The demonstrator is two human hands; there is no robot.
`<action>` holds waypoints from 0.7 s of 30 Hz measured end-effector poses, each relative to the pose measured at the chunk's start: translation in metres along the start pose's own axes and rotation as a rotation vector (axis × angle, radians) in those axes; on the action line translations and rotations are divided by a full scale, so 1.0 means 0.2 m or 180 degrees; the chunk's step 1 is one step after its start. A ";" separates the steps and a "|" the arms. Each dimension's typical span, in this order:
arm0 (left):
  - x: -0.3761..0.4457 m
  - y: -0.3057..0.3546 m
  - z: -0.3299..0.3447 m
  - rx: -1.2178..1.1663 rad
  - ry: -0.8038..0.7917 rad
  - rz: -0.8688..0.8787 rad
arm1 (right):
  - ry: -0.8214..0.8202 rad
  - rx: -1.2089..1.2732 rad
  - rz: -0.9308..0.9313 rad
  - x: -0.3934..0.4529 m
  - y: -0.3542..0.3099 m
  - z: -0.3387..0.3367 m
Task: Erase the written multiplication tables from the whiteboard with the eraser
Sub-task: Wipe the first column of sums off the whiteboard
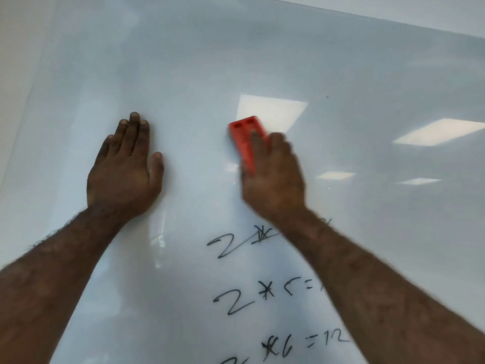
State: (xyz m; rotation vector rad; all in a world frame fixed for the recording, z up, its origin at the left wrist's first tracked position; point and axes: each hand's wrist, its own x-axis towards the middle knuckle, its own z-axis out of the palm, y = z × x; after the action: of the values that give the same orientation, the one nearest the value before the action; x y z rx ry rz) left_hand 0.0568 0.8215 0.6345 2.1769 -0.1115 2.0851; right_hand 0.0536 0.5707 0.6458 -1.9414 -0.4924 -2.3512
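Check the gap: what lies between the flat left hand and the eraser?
Nothing: in the head view, only bare, wiped whiteboard separates the left hand from the red eraser.

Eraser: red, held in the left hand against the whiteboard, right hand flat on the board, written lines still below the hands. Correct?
Hands are swapped. In the head view the red eraser is held in the right hand against the whiteboard, and the left hand lies flat on the board. The rest holds: written lines remain below the hands.
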 end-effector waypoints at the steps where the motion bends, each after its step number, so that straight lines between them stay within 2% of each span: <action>1: -0.01 0.00 0.00 0.0011 -0.0008 0.0008 | 0.0016 -0.0188 0.0161 0.02 0.12 -0.01; 6: -0.10 0.01 0.00 0.0057 -0.0026 0.0037 | 0.0314 -0.0189 0.1479 0.03 0.63 -0.12; 8: -0.13 0.02 0.01 0.0067 -0.0014 0.0028 | 0.0315 -0.0217 0.1757 0.02 0.65 -0.13; 10: -0.14 0.03 0.01 0.0049 0.0022 -0.0013 | 0.0304 -0.0198 0.1736 0.02 0.56 -0.12; 14: -0.14 0.04 0.02 0.0005 0.0066 -0.0028 | 0.0200 -0.0061 0.0721 -0.03 0.20 -0.05; 17: -0.14 0.03 0.02 0.0005 0.0098 0.0012 | -0.0084 0.0221 -0.0105 -0.14 -0.03 -0.05; 21: -0.14 0.03 0.02 -0.0031 0.0084 0.0014 | -0.0547 0.0442 -0.1159 -0.28 -0.07 -0.10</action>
State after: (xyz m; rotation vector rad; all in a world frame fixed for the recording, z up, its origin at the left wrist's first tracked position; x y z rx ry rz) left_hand 0.0581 0.8144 0.6057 2.1446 -0.1237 2.1103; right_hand 0.0438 0.5690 0.5854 -2.1505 -1.0748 -2.2687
